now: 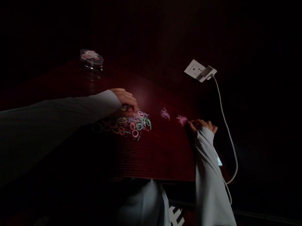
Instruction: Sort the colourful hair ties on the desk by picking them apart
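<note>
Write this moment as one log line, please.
left hand: on pile of coloured rings | right hand: at pink clump | jar: apart

a dark red wooden counter (158,155) carries everything. a heap of small coloured rings (129,123) lies near its middle. just right of the heap sits a little pink tuft (165,114), and further right a second pink tuft (182,120). well behind the heap, to its left, stands a clear jar (91,64) with a patterned lid.
</note>
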### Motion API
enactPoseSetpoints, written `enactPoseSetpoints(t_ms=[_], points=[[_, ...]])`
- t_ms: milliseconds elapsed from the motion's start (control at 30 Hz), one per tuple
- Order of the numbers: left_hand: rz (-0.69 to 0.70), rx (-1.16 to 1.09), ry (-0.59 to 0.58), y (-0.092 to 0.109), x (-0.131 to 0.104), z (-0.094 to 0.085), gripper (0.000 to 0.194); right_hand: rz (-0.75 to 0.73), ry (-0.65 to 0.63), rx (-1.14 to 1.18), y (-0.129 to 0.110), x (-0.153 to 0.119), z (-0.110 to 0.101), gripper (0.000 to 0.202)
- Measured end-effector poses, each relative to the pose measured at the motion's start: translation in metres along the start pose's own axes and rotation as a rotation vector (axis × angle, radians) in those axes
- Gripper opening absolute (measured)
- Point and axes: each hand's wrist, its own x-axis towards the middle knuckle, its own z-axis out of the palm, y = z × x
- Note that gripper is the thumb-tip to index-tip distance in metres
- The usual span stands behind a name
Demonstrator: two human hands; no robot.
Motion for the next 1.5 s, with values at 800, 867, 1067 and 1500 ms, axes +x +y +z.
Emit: enactPoseSetpoints(t_ms=[800,867,1067,1500], points=[[-0.386,-0.164,0.323,-0.018,0.008,0.007,0.052,-0.548,-0.071,0.687,-0.161,-0.023,0.023,0.062],[-0.403,-0.326,0.296,-0.021,0.011,0.014,0.058,-0.452,-0.111,0.935,-0.181,-0.02,0.035,0.067],[-0.565,-0.65,0.338,-0.027,0.013,0.026,0.068,-0.132,-0.252,1.309,-0.232,-0.01,0.069,0.071],[-0.615,-0.743,0.548,-0.028,0.019,0.011,0.077,-0.228,-0.17,1.167,-0.198,0.0,0.028,0.036]])
